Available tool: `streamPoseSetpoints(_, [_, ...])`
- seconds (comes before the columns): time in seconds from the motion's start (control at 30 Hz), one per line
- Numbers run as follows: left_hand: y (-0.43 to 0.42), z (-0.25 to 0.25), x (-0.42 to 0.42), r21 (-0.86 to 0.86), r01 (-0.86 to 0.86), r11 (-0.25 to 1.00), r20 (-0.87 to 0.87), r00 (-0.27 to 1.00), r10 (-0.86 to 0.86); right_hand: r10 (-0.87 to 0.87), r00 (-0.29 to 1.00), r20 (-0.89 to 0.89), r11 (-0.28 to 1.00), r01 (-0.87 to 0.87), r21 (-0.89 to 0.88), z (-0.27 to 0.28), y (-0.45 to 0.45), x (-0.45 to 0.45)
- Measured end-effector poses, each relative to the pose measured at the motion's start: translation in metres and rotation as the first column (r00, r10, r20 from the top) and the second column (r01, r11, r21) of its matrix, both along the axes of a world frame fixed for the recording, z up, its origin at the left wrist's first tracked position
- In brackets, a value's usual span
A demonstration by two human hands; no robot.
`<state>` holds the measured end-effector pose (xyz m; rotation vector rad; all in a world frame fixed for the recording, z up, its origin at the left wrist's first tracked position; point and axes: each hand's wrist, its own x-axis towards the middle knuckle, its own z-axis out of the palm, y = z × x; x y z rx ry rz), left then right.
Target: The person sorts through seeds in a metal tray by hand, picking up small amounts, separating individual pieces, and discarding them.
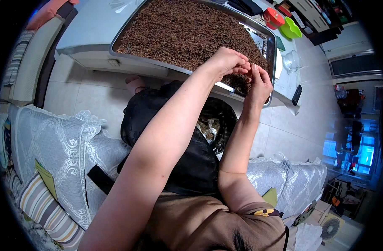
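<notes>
A large metal tray holds a thick layer of small, reddish-brown dried pieces that look like peppercorn husks. Over its near right part, my left hand has its thumb and fingers drawn together in a pinch. My right hand meets it there, thumb and forefinger pressed together, the fingertips of both hands almost touching. Whatever lies between the fingertips is too small to make out. Below my forearms, a dark bin with pale scraps inside stands by my knees.
The tray rests on a white table. At its far right are a red bowl, a green basin, a clear glass container and a black remote. A lace-covered sofa and striped cushion are around me.
</notes>
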<state>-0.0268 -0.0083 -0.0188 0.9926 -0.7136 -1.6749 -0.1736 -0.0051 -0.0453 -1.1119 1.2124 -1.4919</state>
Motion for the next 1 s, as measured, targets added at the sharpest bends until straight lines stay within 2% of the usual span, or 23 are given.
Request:
streamPoseSetpoints(0.07, [-0.001, 0.002, 0.000, 0.039, -0.052, 0.998, -0.049, 0.997, 0.054, -0.006, 1.000, -0.005, 1.000, 0.006, -0.002, 0.002, 0.001, 0.001])
streamPoseSetpoints(0.13, [-0.002, 0.003, 0.002, 0.058, -0.022, 0.998, -0.058, 0.998, 0.025, -0.001, 1.000, -0.024, 1.000, 0.001, -0.012, 0.004, 0.003, 0.003])
streamPoseSetpoints(0.23, [-0.003, -0.004, 0.000, -0.006, 0.015, 1.000, 0.011, 1.000, -0.014, -0.004, 0.975, -0.220, 0.996, -0.015, -0.085, 0.004, 0.004, 0.005])
streamPoseSetpoints(0.33, [-0.005, -0.009, 0.000, -0.025, 0.000, 1.000, 0.112, 0.994, 0.003, -0.200, 0.799, -0.568, 0.919, -0.049, -0.392, 0.002, 0.003, 0.007])
streamPoseSetpoints(0.43, [-0.004, -0.005, 0.000, 0.006, -0.004, 1.000, 0.151, 0.988, 0.003, -0.307, 0.727, -0.614, 0.877, -0.035, -0.480, 0.005, 0.005, 0.011])
streamPoseSetpoints(0.47, [-0.003, -0.003, 0.001, 0.018, 0.001, 1.000, 0.155, 0.988, -0.003, -0.259, 0.788, -0.559, 0.908, 0.002, -0.419, 0.002, 0.003, 0.010])
streamPoseSetpoints(0.53, [-0.002, 0.000, 0.004, 0.035, -0.044, 0.998, 0.004, 0.999, 0.044, -0.177, 0.889, -0.423, 0.958, 0.057, -0.281, -0.002, -0.001, 0.007])
streamPoseSetpoints(0.6, [-0.003, 0.002, 0.008, 0.048, -0.080, 0.996, -0.184, 0.979, 0.088, -0.006, 0.991, -0.137, 0.993, -0.010, -0.114, 0.004, 0.001, 0.002])
streamPoseSetpoints(0.63, [-0.003, 0.002, 0.011, 0.054, -0.104, 0.993, -0.267, 0.957, 0.115, 0.064, 0.998, 0.022, 0.997, -0.063, -0.038, 0.011, 0.004, 0.001])
streamPoseSetpoints(0.67, [-0.003, 0.001, 0.012, 0.063, -0.127, 0.990, -0.348, 0.927, 0.141, 0.125, 0.990, 0.058, 0.992, -0.123, -0.034, 0.019, 0.008, -0.001])
streamPoseSetpoints(0.77, [-0.003, 0.002, 0.017, 0.045, -0.115, 0.992, -0.509, 0.852, 0.122, 0.352, 0.917, -0.186, 0.934, -0.357, 0.005, 0.039, 0.020, -0.018])
streamPoseSetpoints(0.8, [-0.001, 0.006, 0.018, 0.057, -0.099, 0.993, -0.567, 0.816, 0.114, 0.461, 0.812, -0.358, 0.883, -0.458, 0.100, 0.051, 0.028, -0.027])
streamPoseSetpoints(0.83, [-0.001, 0.007, 0.020, 0.067, -0.083, 0.994, -0.622, 0.776, 0.107, 0.588, 0.730, -0.349, 0.808, -0.548, 0.216, 0.057, 0.037, -0.037])
streamPoseSetpoints(0.9, [0.000, 0.010, 0.019, 0.041, -0.095, 0.995, -0.621, 0.777, 0.099, 0.670, 0.435, -0.601, 0.709, -0.614, 0.346, 0.067, 0.049, -0.053])
streamPoseSetpoints(0.93, [0.002, 0.011, 0.019, 0.029, -0.095, 0.995, -0.630, 0.771, 0.092, 0.666, 0.432, -0.609, 0.725, -0.570, 0.388, 0.070, 0.056, -0.054])
streamPoseSetpoints(1.0, [0.003, 0.011, 0.017, 0.019, -0.080, 0.997, -0.645, 0.761, 0.073, 0.579, 0.496, -0.647, 0.791, -0.533, 0.300, 0.070, 0.056, -0.054])
